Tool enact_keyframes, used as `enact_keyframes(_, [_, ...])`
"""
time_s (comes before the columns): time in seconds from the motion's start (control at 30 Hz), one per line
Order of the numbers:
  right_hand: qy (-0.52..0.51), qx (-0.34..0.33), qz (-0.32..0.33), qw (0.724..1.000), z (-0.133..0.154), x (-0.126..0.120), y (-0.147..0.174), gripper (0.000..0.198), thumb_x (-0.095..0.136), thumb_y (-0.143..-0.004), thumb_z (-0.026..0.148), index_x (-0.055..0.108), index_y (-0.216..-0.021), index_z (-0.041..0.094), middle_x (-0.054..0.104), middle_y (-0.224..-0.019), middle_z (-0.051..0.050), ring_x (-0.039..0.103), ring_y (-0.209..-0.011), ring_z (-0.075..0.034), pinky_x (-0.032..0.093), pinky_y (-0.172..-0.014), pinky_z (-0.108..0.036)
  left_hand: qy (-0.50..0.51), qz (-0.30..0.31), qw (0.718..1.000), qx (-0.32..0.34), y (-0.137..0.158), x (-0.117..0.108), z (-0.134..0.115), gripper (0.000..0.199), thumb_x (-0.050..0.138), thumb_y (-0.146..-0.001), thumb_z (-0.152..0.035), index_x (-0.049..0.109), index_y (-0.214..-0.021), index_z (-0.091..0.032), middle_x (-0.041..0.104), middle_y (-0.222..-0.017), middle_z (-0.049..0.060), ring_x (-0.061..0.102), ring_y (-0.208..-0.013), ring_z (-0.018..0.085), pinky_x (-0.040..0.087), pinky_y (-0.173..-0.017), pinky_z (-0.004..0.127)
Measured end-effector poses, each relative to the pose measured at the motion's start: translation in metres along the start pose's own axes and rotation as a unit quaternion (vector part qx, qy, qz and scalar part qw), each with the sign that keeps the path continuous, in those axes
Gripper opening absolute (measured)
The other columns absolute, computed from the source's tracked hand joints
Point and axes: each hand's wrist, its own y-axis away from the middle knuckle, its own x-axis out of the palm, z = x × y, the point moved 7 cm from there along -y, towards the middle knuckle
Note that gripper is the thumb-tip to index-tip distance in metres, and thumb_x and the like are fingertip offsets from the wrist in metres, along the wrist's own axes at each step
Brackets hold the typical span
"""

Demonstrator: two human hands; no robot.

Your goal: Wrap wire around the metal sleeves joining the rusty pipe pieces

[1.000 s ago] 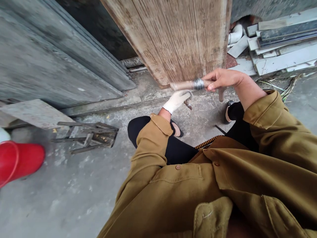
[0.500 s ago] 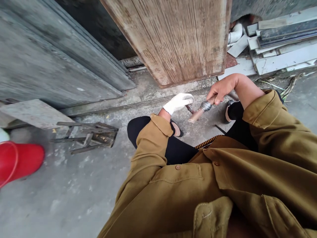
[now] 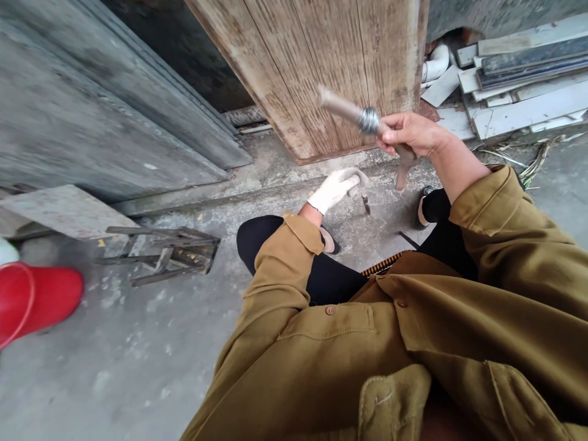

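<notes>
My left hand [image 3: 339, 187], in a white glove, is closed with its fingers curled above the concrete floor. A short dark brown rod [image 3: 366, 205] points down from its fingertips; its upper end is hidden by the glove. My bare right hand [image 3: 411, 133] grips a wooden stick [image 3: 342, 106] with silver wire [image 3: 369, 120] wound round it. The stick's far end is raised up and left, smeared by motion, in front of the wooden door panel. Below my right palm a thick brown end of the stick slants down. The two held things are apart.
A wooden door panel [image 3: 331, 67] stands ahead on a concrete ledge. At right lies a stack of boards [image 3: 528, 86] beside a white pipe elbow [image 3: 436, 63]. To the left are a small wooden stool [image 3: 169, 254], a leaning board [image 3: 68, 208] and a red bucket [image 3: 50, 297].
My right hand has lifted a little, and the wire-wound stick has swung from pointing down-left to up-left. My left hand has shifted slightly right, with the rod turned more upright.
</notes>
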Motion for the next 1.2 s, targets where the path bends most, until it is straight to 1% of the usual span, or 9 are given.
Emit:
enact_keyframes(0.1, [0.100,0.080,-0.141,0.982,-0.016,-0.022,-0.004,0.045,0.079,-0.088,0.055,0.053,-0.081,0.019,0.057,-0.072,-0.002,0.051,-0.065,-0.011,0.045,-0.064,-0.027,-0.028,0.031,0.999,-0.034,0.001,0.008,-0.002,0.024,0.064,-0.093,-0.035,0.072,-0.091,-0.013,0.058,-0.065,0.000,0.043,-0.052,0.009,0.037,-0.055,0.024])
enact_keyframes(0.23, [0.409,0.204,-0.172,0.873,-0.029,-0.036,-0.002,0.019,0.074,-0.093,0.033,0.069,-0.093,0.015,0.068,-0.086,-0.010,0.066,-0.090,-0.023,0.052,-0.084,-0.036,-0.071,0.070,0.994,-0.040,0.003,0.012,-0.009,0.021,0.061,-0.092,-0.030,0.073,-0.089,-0.013,0.066,-0.074,0.003,0.045,-0.054,0.009,0.035,-0.054,0.023])
enact_keyframes(0.37, [0.478,0.336,0.103,0.805,-0.055,-0.009,0.010,0.013,0.082,-0.084,0.021,0.075,-0.091,0.012,0.068,-0.080,-0.006,0.067,-0.086,-0.021,0.051,-0.085,-0.035,-0.120,0.045,0.991,-0.030,0.004,-0.002,-0.010,0.019,0.062,-0.090,-0.028,0.072,-0.085,-0.012,0.064,-0.072,0.001,0.049,-0.060,0.010,0.041,-0.060,0.023])
enact_keyframes(0.5, [0.262,0.266,0.308,0.875,-0.042,0.031,0.026,0.040,0.095,-0.073,0.043,0.072,-0.085,0.012,0.061,-0.068,0.002,0.059,-0.068,-0.010,0.047,-0.071,-0.023,-0.105,-0.011,0.994,-0.025,0.002,-0.015,-0.004,0.014,0.068,-0.085,-0.027,0.071,-0.084,-0.013,0.066,-0.074,0.002,0.056,-0.068,0.013,0.046,-0.068,0.024])
enact_keyframes(0.67, [0.035,-0.024,0.053,0.998,0.006,0.001,0.005,0.057,0.086,-0.077,0.065,0.059,-0.082,0.016,0.061,-0.075,0.000,0.053,-0.064,-0.008,0.043,-0.060,-0.022,-0.005,-0.040,0.999,-0.026,0.000,-0.011,-0.001,0.023,0.067,-0.092,-0.035,0.069,-0.084,-0.014,0.063,-0.070,0.003,0.051,-0.057,0.010,0.039,-0.056,0.022])
enact_keyframes(0.77, [0.074,0.009,-0.131,0.989,-0.009,-0.029,0.000,0.045,0.079,-0.087,0.055,0.053,-0.079,0.019,0.059,-0.073,-0.002,0.052,-0.064,-0.011,0.045,-0.059,-0.026,-0.006,0.021,0.999,-0.043,0.003,0.005,-0.008,0.020,0.067,-0.092,-0.030,0.071,-0.086,-0.012,0.057,-0.062,0.000,0.046,-0.052,0.009,0.034,-0.051,0.021])
enact_keyframes(0.87, [0.299,0.132,-0.197,0.924,-0.027,-0.039,-0.002,0.024,0.075,-0.092,0.038,0.063,-0.086,0.018,0.064,-0.078,-0.008,0.063,-0.079,-0.020,0.052,-0.073,-0.033,-0.021,0.075,0.996,-0.053,0.008,0.017,-0.015,0.017,0.067,-0.090,-0.027,0.073,-0.087,-0.011,0.058,-0.062,0.000,0.044,-0.052,0.008,0.034,-0.052,0.021])
enact_keyframes(1.03, [0.554,0.272,-0.040,0.786,-0.042,-0.025,0.000,0.022,0.078,-0.088,0.024,0.077,-0.106,0.011,0.073,-0.116,-0.018,0.066,-0.119,-0.034,0.049,-0.100,-0.044,-0.063,0.068,0.995,-0.029,0.007,0.010,-0.017,0.019,0.066,-0.089,-0.028,0.074,-0.083,-0.012,0.066,-0.071,0.003,0.049,-0.058,0.010,0.040,-0.058,0.023])
enact_keyframes(1.2, [0.441,0.375,0.200,0.790,-0.064,0.007,0.022,0.017,0.083,-0.082,0.022,0.079,-0.097,0.013,0.070,-0.083,-0.005,0.068,-0.088,-0.021,0.050,-0.087,-0.036,-0.094,0.002,0.996,-0.013,0.006,-0.013,-0.009,0.016,0.064,-0.086,-0.026,0.073,-0.083,-0.013,0.070,-0.080,0.005,0.056,-0.067,0.012,0.045,-0.066,0.025])
